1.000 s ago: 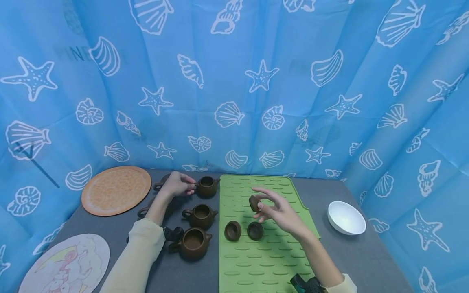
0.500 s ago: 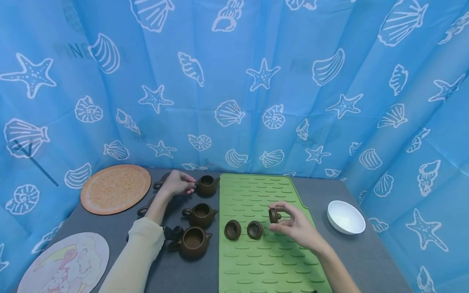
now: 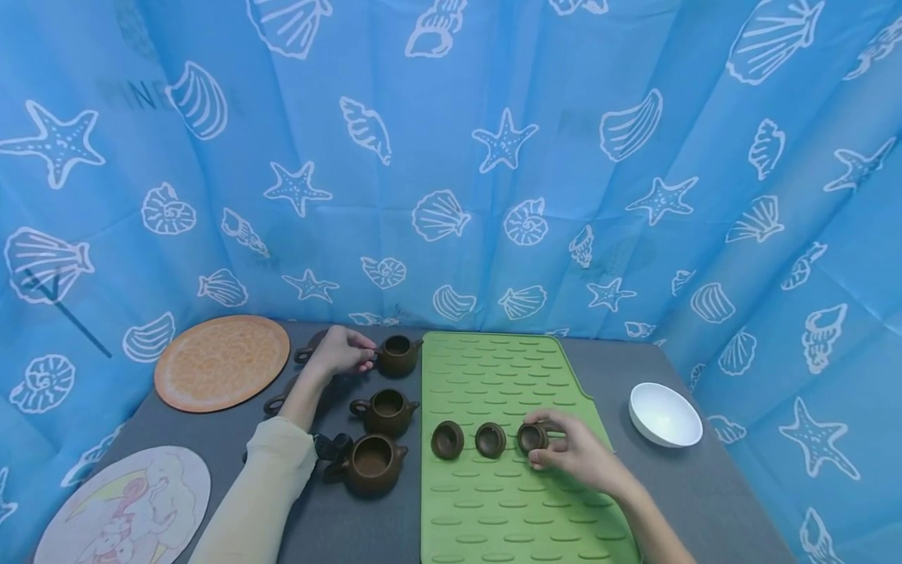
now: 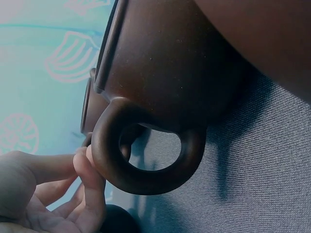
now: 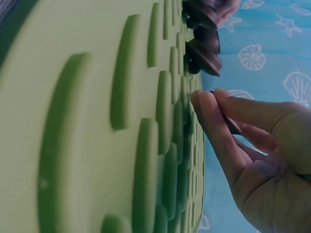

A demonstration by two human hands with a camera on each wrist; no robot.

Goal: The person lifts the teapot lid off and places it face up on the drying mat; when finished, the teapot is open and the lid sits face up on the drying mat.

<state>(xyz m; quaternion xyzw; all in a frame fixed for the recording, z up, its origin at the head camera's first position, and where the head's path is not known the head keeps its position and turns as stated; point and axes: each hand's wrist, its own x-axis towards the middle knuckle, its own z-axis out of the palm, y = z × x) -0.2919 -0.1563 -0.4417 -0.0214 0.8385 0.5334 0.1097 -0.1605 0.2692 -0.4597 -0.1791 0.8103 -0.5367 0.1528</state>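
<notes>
- Left hand (image 3: pixel 343 352), left of the green mat (image 3: pixel 507 513): fingers pinch the back teapot (image 3: pixel 398 357) by its handle.
- Two lids (image 3: pixel 447 441) sit on the mat's left half, hollows up.
- Third lid (image 3: pixel 532 439), near mid-mat: round, no long axis, hollow up; mat contact unclear.
- Right hand (image 3: pixel 576 454), over the mat's right side, nearer: fingers grip that lid, leftward of the palm.

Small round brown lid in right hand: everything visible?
The small round brown lid looks like dull clay. Its rim and hollow side face the head camera. The right hand pinches its edge, over the green ridged mat; lid-mat contact is unclear. Two similar brown lids lie to its left.
</notes>
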